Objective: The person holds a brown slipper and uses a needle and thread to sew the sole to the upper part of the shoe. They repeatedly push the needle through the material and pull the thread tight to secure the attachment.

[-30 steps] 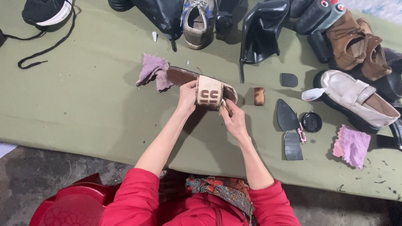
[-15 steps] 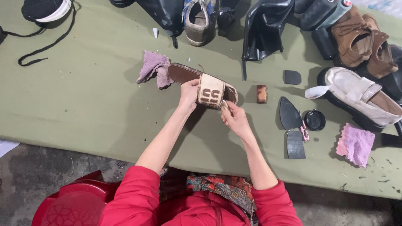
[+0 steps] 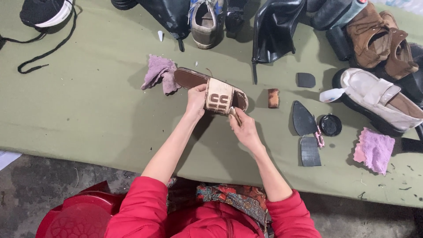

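Sandal (image 3: 211, 90): I steady it on the table (image 3: 88, 110).
Left hand (image 3: 196, 100): clamps its strap, stopping slide.
Right hand (image 3: 244, 128): pinches small tool (image 3: 235, 115) against the near edge.

Shoe-repair workshop: worn shoes (image 3: 207, 22), cut soles (image 3: 304, 119), polish tin (image 3: 330, 125).

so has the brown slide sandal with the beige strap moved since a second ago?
No. The brown slide sandal lies at the same spot beside the purple cloth; only the camera shifted.
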